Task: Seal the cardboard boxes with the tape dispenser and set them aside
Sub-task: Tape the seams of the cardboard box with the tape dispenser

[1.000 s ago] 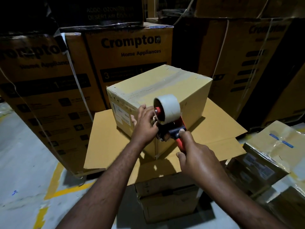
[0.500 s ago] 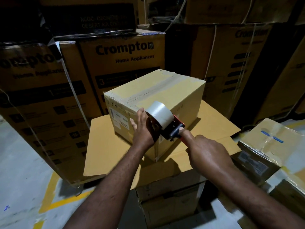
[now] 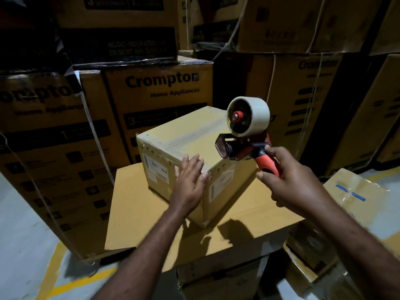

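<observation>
Head view: right hand [image 3: 296, 187] grips tape dispenser [image 3: 247, 128], now lifted off box [image 3: 184, 137]; left hand [image 3: 190, 185] presses flat.

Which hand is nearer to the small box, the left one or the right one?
Left. The left hand lies flat on the near corner of the box; the right hand holds the tape dispenser clear of the box, to its right.

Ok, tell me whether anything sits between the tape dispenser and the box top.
Nothing visible does. The right hand holds the tape dispenser in the air by the top right edge of the box, with open air between them. The left hand lies flat on the near corner, away from the dispenser.
</observation>
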Available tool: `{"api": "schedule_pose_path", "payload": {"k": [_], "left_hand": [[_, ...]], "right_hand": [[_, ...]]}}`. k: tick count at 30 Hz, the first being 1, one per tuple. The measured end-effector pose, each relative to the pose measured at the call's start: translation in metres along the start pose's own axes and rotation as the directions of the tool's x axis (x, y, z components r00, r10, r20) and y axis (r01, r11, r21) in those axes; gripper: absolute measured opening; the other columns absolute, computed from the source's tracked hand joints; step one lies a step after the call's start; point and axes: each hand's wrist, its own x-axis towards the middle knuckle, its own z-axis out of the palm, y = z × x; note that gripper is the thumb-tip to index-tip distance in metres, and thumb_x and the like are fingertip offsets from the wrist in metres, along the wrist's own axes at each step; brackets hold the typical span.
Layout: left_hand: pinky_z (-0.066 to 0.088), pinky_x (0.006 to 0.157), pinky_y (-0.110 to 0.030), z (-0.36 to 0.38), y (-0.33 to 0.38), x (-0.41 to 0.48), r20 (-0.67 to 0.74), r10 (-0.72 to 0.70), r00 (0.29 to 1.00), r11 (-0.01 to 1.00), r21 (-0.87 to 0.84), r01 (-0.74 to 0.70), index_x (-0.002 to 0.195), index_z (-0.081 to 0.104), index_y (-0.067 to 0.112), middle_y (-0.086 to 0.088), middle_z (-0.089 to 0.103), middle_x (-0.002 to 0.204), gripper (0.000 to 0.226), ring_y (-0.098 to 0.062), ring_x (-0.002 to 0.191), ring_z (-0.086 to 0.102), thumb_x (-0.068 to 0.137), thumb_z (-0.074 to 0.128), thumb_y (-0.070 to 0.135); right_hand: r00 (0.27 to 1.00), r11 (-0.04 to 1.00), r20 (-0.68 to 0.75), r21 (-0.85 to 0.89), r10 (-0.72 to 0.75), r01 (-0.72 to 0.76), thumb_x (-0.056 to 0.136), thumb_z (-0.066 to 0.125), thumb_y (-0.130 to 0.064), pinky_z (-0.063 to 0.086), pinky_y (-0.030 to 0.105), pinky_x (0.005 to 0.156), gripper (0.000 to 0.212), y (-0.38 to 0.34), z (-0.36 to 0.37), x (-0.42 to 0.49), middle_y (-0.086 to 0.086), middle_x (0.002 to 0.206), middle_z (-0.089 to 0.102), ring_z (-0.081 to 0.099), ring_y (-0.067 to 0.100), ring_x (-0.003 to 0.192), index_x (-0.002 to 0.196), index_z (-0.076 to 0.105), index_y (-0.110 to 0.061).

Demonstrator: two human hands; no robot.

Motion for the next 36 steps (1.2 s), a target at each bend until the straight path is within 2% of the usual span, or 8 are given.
{"api": "schedule_pose_path", "payload": {"k": [6,10,15,19,22,26,29,36], "left_hand": [[0.009,0.128,-0.046,0.052,0.018,-0.011,-0.262,-0.145,0.954,0.989,-0.08,0.128,0.162,0.014,0.02,0.01,-0.003,0.17,0.06,-0.006,0.155,-0.011,0.106,0.025,0.037],[-0.006,0.126,-0.05,0.059,0.011,-0.012,-0.285,-0.113,0.952,0.987,0.075,0.14,0.162,-0.001,0.023,0.006,-0.011,0.17,0.063,-0.004,0.154,-0.013,0.107,0.022,0.042],[0.002,0.125,-0.046,0.07,0.028,-0.014,-0.244,-0.456,0.856,0.89,-0.104,0.444,0.155,-0.024,0.032,0.009,-0.025,0.165,0.071,-0.032,0.153,-0.014,0.102,0.017,0.054],[-0.013,0.124,-0.049,0.076,0.03,-0.016,-0.277,-0.496,0.823,0.866,-0.089,0.492,0.155,-0.025,0.027,0.007,-0.019,0.167,0.078,-0.022,0.157,0.007,0.094,-0.003,0.07],[-0.015,0.122,-0.054,0.068,0.03,-0.017,-0.358,-0.442,0.823,0.871,0.047,0.488,0.154,-0.021,0.027,0.004,-0.021,0.168,0.087,-0.015,0.157,-0.009,0.088,-0.006,0.08],[-0.013,0.122,-0.054,0.056,0.019,0.0,-0.371,-0.218,0.903,0.913,0.249,0.323,0.162,0.002,0.022,0.002,-0.015,0.17,0.078,-0.013,0.155,-0.019,0.098,0.022,0.062],[0.0,0.122,-0.067,0.066,0.009,0.008,-0.391,-0.12,0.912,0.951,0.22,0.219,0.144,0.04,0.021,0.001,0.015,0.169,0.05,-0.016,0.157,-0.007,0.099,0.034,0.041],[0.019,0.123,-0.06,0.083,-0.007,0.019,-0.597,0.061,0.8,0.955,0.267,0.126,0.13,0.043,0.012,-0.017,0.034,0.16,0.036,-0.031,0.156,0.017,0.109,0.028,0.037]], "right_hand": [[0.997,0.881,0.052,0.472,-0.062,0.03,0.096,0.065,-0.028,0.06,0.036,0.064,0.057,-0.013,0.037,0.047,0.008,0.119,0.053,0.067,0.03,0.09,0.141,0.035,-0.044],[0.983,0.848,0.074,0.519,-0.168,0.106,0.098,0.063,-0.025,0.06,0.051,0.079,0.056,-0.023,0.069,0.087,0.011,0.123,0.055,0.071,0.025,0.092,0.144,0.034,-0.036],[0.973,0.81,0.085,0.573,-0.215,0.129,0.098,0.063,-0.022,0.061,0.054,0.079,0.051,-0.033,0.103,0.127,0.012,0.12,0.06,0.074,0.022,0.09,0.138,0.036,-0.038],[0.963,0.773,0.148,0.629,-0.224,0.083,0.098,0.062,-0.023,0.06,0.055,0.081,0.05,-0.025,0.125,0.139,0.016,0.116,0.062,0.073,0.023,0.086,0.137,0.037,-0.04],[0.96,0.755,0.166,0.653,-0.225,0.064,0.099,0.062,-0.023,0.06,0.053,0.082,0.053,-0.016,0.128,0.149,0.016,0.115,0.062,0.073,0.024,0.086,0.142,0.035,-0.037],[0.951,0.71,0.204,0.704,-0.231,0.021,0.1,0.06,-0.024,0.059,0.056,0.084,0.05,-0.007,0.127,0.161,0.016,0.108,0.066,0.074,0.026,0.088,0.141,0.035,-0.035],[0.946,0.705,0.217,0.709,-0.241,0.017,0.1,0.06,-0.025,0.058,0.058,0.085,0.048,-0.004,0.13,0.165,0.013,0.101,0.068,0.074,0.027,0.087,0.14,0.035,-0.035],[0.914,0.761,0.248,0.643,-0.32,0.092,0.098,0.06,-0.031,0.063,0.041,0.071,0.049,-0.004,0.133,0.171,0.013,0.117,0.062,0.074,0.022,0.083,0.139,0.034,-0.039]]}}
